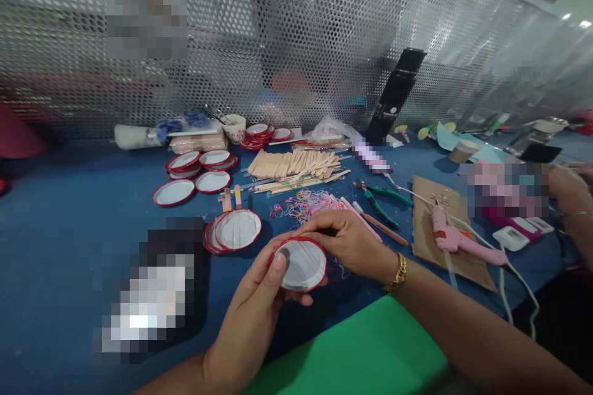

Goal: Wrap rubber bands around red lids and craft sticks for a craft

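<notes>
My left hand (pixel 259 296) grips a round white lid with a red rim (pixel 306 266), thumb on its face and fingers beneath. Thin strands cross the lid's face. Against its upper right edge, the fingers of my right hand (pixel 349 244) are pinched together; what lies between them is too small to make out. Just beyond, a tangle of coloured thread (pixel 306 205) lies on the blue table (pixel 115 197). To the left, similar lids with strands across them (pixel 238 229) rest in an overlapping stack, two banded wooden sticks (pixel 238 197) beside them.
Behind are wooden sticks (pixel 296 163), more red-rimmed lids (pixel 173 192) and a cup (pixel 234 128). Green-handled pliers (pixel 380 207) and a pink glue gun (pixel 463 242) on cardboard (pixel 421 197) lie right. Green sheet (pixel 365 352) is near me. Another person's arm (pixel 572 203) reaches in at right.
</notes>
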Demonstrator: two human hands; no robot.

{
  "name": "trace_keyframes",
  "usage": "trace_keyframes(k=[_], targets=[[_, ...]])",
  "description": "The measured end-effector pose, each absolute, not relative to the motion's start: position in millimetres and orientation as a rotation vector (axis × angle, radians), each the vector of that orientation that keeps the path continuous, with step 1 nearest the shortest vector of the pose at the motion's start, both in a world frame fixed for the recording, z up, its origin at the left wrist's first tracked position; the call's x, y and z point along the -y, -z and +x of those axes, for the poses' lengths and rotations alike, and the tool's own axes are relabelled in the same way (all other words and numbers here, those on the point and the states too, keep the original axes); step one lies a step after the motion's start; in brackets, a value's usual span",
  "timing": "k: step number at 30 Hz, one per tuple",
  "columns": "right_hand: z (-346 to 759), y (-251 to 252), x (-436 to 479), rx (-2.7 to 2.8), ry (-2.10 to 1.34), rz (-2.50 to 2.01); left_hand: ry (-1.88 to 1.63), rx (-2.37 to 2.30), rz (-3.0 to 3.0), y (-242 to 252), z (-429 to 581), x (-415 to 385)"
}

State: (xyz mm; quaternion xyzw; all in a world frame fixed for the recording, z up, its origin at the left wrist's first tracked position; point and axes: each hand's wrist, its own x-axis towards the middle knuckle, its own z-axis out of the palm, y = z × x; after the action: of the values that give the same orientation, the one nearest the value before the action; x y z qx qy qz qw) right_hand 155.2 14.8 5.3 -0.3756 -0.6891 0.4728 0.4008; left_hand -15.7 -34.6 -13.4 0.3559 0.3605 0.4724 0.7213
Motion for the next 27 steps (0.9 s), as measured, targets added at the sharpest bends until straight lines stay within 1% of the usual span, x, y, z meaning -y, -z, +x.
trace_keyframes(k=[2,7,9,11,19,24,27], targets=[[154,-5,-14,1.755,-1.173,-0.958,-1.051,-0.808,0.759,14,-16,34],[156,-3,-13,1.874,-0.979,-0.994,-1.051,-0.826,0.743,15,-16,34],[156,-1,-12,1.874,-0.973,-0.993,-1.038,-0.824,0.742,15,-16,33],[154,0,-11,1.819,-1.042,-0.977,-1.031,-0.82,0.737,13,-16,32],[154,1,-13,1.517,-1.539,-0.999,-1.0,-0.83,0.695,3,-16,32],[165,-7,-15,1.547,-1.645,-0.947,-0.99,-0.798,0.637,0,-16,33],[171,-14,-16,1.567,-1.766,-0.861,-0.959,-0.778,0.612,-6,-17,33]])
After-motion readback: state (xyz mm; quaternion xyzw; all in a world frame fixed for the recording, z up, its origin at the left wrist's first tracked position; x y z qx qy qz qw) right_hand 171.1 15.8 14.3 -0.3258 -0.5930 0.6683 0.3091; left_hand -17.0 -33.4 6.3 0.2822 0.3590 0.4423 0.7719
